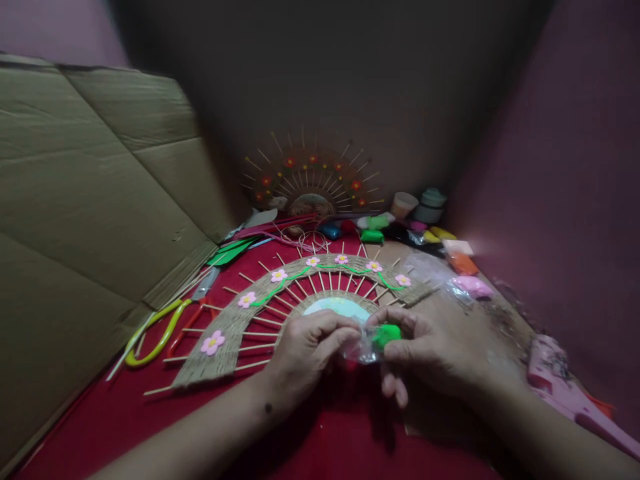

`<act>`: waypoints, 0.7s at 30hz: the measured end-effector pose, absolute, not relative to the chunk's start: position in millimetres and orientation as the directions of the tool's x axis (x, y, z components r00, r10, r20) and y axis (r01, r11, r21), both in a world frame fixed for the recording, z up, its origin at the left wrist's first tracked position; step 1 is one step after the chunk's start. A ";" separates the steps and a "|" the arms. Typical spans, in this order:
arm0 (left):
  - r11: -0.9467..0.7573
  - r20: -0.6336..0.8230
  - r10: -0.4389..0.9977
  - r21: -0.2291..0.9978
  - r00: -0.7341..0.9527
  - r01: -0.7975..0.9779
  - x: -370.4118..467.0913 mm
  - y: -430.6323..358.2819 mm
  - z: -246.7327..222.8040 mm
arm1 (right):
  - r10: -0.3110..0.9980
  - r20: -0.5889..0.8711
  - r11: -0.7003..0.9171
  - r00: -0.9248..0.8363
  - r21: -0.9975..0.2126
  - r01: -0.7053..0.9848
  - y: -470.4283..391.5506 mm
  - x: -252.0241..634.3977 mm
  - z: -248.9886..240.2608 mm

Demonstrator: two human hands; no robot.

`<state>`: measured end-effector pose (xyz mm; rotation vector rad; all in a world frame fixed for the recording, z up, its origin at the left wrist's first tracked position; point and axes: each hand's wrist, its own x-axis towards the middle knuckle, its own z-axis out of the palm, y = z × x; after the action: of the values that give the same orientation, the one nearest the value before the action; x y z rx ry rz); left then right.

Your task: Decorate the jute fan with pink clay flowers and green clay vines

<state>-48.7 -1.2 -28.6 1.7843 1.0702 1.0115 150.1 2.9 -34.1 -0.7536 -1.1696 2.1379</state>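
Both hands hold a small clear plastic packet with a bright green lump of clay [388, 335] in it. My left hand [313, 343] pinches the loose plastic end [361, 343] between thumb and fingers. The green end is gripped by my right hand [433, 343], thumb below and forefinger above. Just beyond and partly under my hands lies a half-round fan [210, 363] of thin sticks woven with twine. Pink clay flowers [213, 343] with yellow centres and a wavy green strand [284, 292] sit on its band. My hands hide part of its pale blue centre [337, 307].
Yellow-handled scissors [163, 333] and a tall cardboard sheet [95, 193] are at left. A finished-looking fan [313, 177] stands at the back. Several clay packets [470, 287], a cup [404, 204] and a jar [431, 205] line the right. A pink glue gun [555, 380] lies near right.
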 end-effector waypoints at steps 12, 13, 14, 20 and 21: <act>-0.421 0.275 0.867 0.851 0.415 0.316 -48.2 4.5 -18.9 | 0.731 -0.100 -0.401 -0.675 -0.864 -0.306 8.4 151.2 -41.0; -0.384 0.237 0.882 0.862 0.407 0.330 -47.4 4.7 -18.6 | 0.729 -0.103 -0.401 -0.676 -0.865 -0.301 8.1 151.1 -41.2; -0.338 0.190 0.899 0.874 0.395 0.349 -46.7 4.7 -18.3 | 0.726 -0.109 -0.403 -0.679 -0.868 -0.291 7.7 150.9 -40.9; -0.340 0.175 0.905 0.845 0.389 0.413 -47.1 4.1 -20.9 | 0.711 -0.176 -0.427 -0.681 -0.877 -0.219 3.7 148.0 -35.3; -0.375 0.200 0.893 0.827 0.404 0.419 -47.9 4.3 -22.2 | 0.719 -0.180 -0.424 -0.672 -0.879 -0.219 3.2 147.8 -34.4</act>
<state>-47.9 4.3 -22.2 1.9618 1.1164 0.8627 147.8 3.2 -34.4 -0.7412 -1.1946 2.1208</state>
